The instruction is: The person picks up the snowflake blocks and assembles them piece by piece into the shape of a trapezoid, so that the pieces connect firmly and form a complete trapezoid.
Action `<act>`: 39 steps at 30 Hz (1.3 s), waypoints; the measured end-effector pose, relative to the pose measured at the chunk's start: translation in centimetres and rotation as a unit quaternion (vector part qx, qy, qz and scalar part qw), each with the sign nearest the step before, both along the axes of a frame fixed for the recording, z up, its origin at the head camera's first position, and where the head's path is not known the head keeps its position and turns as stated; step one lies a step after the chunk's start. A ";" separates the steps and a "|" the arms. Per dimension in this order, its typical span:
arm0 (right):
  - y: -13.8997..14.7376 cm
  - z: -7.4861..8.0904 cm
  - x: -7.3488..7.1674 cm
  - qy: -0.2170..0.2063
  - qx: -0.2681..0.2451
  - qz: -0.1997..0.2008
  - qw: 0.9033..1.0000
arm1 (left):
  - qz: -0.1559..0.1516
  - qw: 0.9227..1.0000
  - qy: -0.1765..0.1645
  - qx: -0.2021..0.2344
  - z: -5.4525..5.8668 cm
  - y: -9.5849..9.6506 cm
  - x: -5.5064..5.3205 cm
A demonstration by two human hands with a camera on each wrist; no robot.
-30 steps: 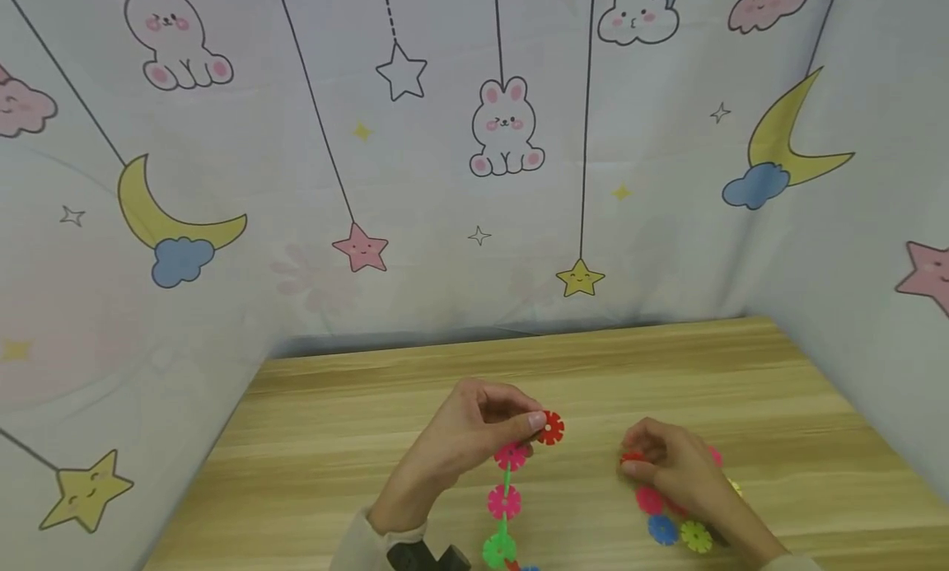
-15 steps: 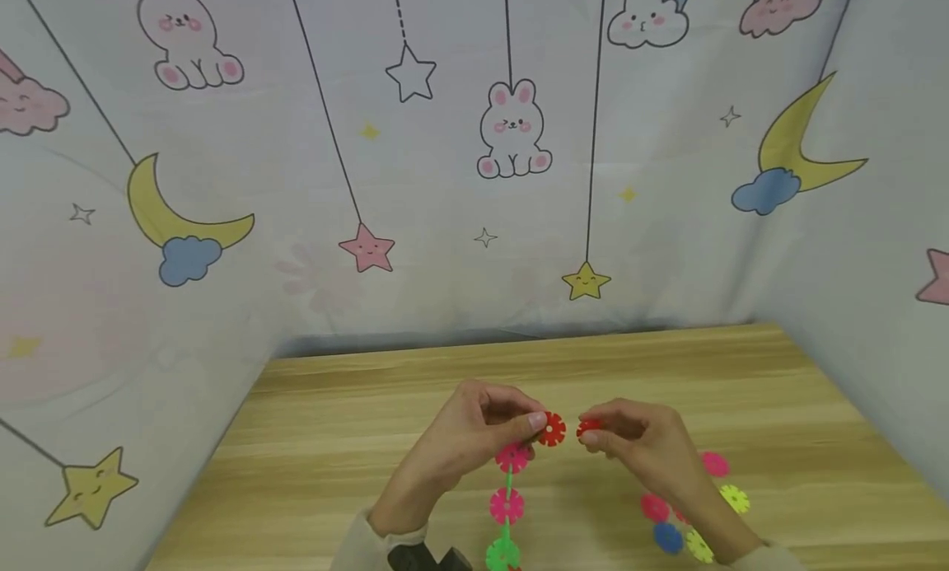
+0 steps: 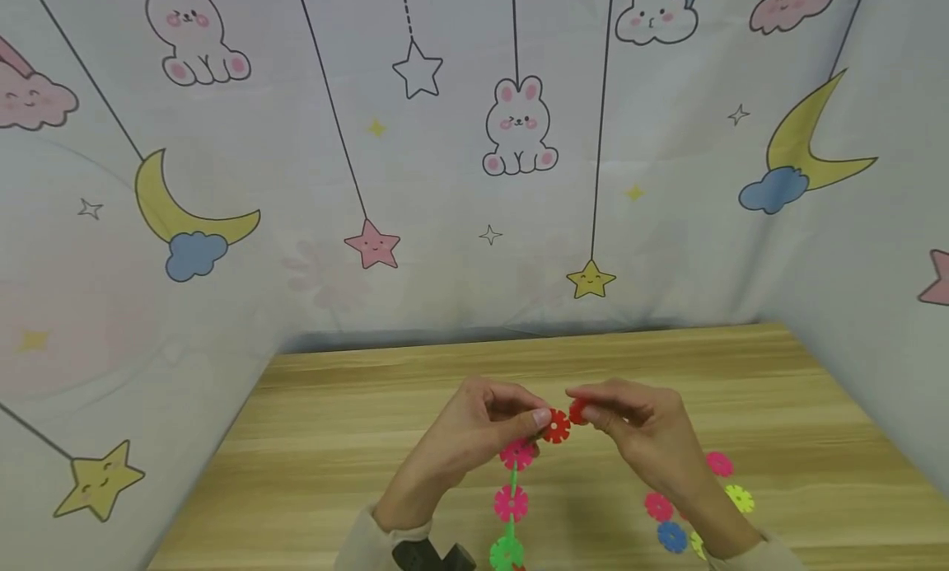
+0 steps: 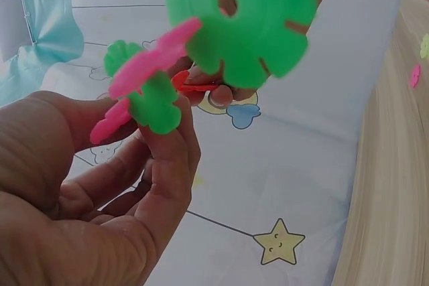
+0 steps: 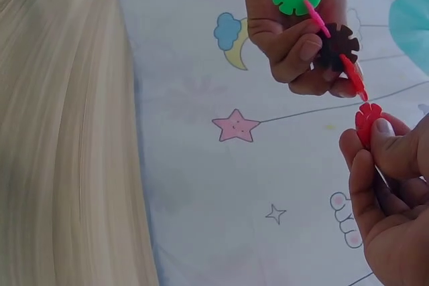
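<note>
My left hand (image 3: 470, 451) pinches a chain of notched plastic discs near its top end. Pink discs (image 3: 511, 503) and green discs (image 3: 507, 552) alternate down the chain, which runs out of the head view's bottom edge. A red disc (image 3: 556, 427) forms the top end, joined to a dark disc (image 5: 338, 46) partly covered by the left fingers. Between thumb and fingers, my right hand (image 3: 652, 431) pinches a loose red disc (image 5: 366, 122). Its notched edge is right at the rim of the chain's red disc. A green disc (image 4: 255, 18) looms large in the left wrist view.
Loose discs lie on the wooden table (image 3: 356, 472) by the right forearm: pink (image 3: 719, 464), yellow (image 3: 739, 498), blue (image 3: 672, 537) and others partly hidden by that arm. A white cloth (image 3: 445, 184) printed with cartoons hangs behind and at both sides.
From above the loose discs, my right hand has moved left and up with its red disc, to the chain's red end. The left hand stays nearly in place.
</note>
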State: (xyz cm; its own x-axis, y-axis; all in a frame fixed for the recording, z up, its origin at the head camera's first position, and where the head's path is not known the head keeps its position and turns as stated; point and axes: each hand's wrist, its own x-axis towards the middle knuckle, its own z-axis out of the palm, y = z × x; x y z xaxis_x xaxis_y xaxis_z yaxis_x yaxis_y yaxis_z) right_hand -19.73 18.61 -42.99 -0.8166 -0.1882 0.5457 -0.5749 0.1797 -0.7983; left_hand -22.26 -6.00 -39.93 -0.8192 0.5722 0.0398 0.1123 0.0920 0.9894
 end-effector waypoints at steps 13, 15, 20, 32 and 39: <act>-0.4 0.4 0.5 0.043 0.020 -0.005 0.999 | -0.010 1.000 -0.017 0.008 0.2 0.1 0.2; -0.5 0.5 0.7 0.051 0.031 -0.014 0.998 | -0.007 1.000 -0.018 0.007 0.2 0.2 0.3; -0.9 0.6 0.8 0.094 0.036 -0.039 0.994 | 0.016 1.000 -0.025 0.005 0.3 0.7 0.7; -1.0 -0.1 0.6 0.083 -0.008 -0.013 0.996 | 0.043 0.999 -0.020 0.006 0.1 1.4 1.0; -0.2 0.4 0.4 -0.053 -0.013 -0.023 0.998 | 0.033 0.999 -0.013 0.011 0.0 1.3 0.8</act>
State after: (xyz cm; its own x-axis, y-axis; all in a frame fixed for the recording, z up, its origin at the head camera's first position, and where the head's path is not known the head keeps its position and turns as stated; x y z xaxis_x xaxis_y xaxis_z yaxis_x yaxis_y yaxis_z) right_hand -19.28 18.45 -42.63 -0.8771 -0.1370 0.4603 -0.4790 0.1824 -0.8586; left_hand -21.48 -4.72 -39.90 -0.8559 0.5163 0.0301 0.0807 0.0759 0.9938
